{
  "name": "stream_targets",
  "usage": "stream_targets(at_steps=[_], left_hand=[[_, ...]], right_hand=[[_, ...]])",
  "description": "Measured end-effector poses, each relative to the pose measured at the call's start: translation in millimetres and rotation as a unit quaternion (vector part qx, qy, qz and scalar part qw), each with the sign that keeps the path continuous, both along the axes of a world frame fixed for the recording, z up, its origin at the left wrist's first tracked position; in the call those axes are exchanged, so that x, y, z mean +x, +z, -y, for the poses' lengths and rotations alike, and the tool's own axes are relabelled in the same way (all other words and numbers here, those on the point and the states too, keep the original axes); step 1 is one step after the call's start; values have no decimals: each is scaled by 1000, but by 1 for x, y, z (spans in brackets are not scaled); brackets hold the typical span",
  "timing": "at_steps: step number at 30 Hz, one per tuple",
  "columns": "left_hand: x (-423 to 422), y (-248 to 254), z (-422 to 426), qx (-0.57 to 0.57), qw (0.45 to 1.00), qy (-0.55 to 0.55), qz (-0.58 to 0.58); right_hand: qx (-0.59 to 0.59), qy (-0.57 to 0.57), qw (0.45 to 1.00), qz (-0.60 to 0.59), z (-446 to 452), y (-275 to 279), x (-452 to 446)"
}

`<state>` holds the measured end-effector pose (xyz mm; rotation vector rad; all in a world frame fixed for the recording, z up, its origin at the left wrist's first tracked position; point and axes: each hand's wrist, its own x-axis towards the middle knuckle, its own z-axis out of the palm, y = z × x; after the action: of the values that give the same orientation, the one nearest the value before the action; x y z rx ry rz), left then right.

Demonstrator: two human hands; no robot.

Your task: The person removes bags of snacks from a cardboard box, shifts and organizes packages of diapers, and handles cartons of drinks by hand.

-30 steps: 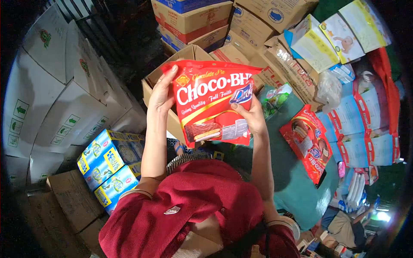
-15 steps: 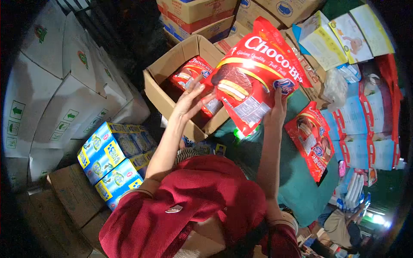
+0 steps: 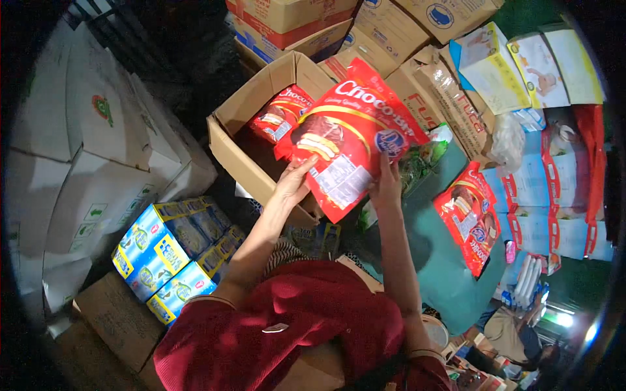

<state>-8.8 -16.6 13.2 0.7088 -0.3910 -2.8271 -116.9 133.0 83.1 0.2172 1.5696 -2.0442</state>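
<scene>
A red Choco bag (image 3: 349, 140), printed with a picture of filled cakes, is held up tilted between my two hands. My left hand (image 3: 293, 186) grips its lower left edge, thumb on the front and the other fingers partly hidden. On the lower right edge my right hand (image 3: 386, 188) is closed around the plastic. Just behind and left of the held bag stands an open cardboard box (image 3: 228, 156). Inside it lies another red Choco bag (image 3: 280, 116). A third Choco bag (image 3: 468, 218) rests on the green surface (image 3: 417, 260) to the right.
White cartons (image 3: 104, 169) are stacked on the left, beside blue and yellow packs (image 3: 163, 251). Brown boxes (image 3: 385, 32) stand at the back. Light-blue packages (image 3: 528, 189) and yellow-white boxes (image 3: 492, 68) line the right. A person (image 3: 512, 332) is partly visible at lower right.
The held bag has moved left and down, partly over the box opening. My left hand, earlier with fingers spread at the bag's edge, now grips its lower left. My right hand moved left with it.
</scene>
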Motion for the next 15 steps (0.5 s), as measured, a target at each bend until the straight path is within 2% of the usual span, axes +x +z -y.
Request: stream_targets(at_steps=[2, 4, 6, 7, 8, 9, 10, 11, 12, 13, 14, 15], left_hand=[[1, -10, 18, -14, 1000, 9, 23], [1, -19, 38, -18, 998, 41, 44], [-1, -35, 64, -14, 995, 37, 90], [-5, -50, 78, -12, 993, 41, 108], [-10, -72, 90, -9, 991, 44, 127], [-15, -97, 104, -31, 989, 40, 139], [-22, -120, 117, 15, 992, 38, 121], [-28, -145, 130, 42, 993, 26, 105], [-36, -166, 139, 69, 994, 14, 90], [-46, -177, 143, 71, 985, 54, 151], [-54, -188, 146, 65, 985, 51, 154], [-60, -196, 150, 60, 985, 49, 157]], right_hand=[[-21, 20, 1000, 4, 19, -16, -3], [-22, 90, 990, -106, 34, -52, -11], [-77, 80, 994, 8, 53, -76, -19], [-49, 220, 971, -85, 43, -141, -39], [-33, 335, 922, -193, 33, -205, -59], [-257, 331, 907, 29, 36, -205, -57], [-111, 224, 966, 72, 50, -167, -36], [30, 107, 986, 128, 68, -122, -14], [-3, 119, 981, 155, 64, -123, -9], [-36, 131, 974, 181, 63, -124, -8], [-69, 143, 966, 205, 61, -125, -8], [-178, 178, 943, 218, 54, -138, -9]])
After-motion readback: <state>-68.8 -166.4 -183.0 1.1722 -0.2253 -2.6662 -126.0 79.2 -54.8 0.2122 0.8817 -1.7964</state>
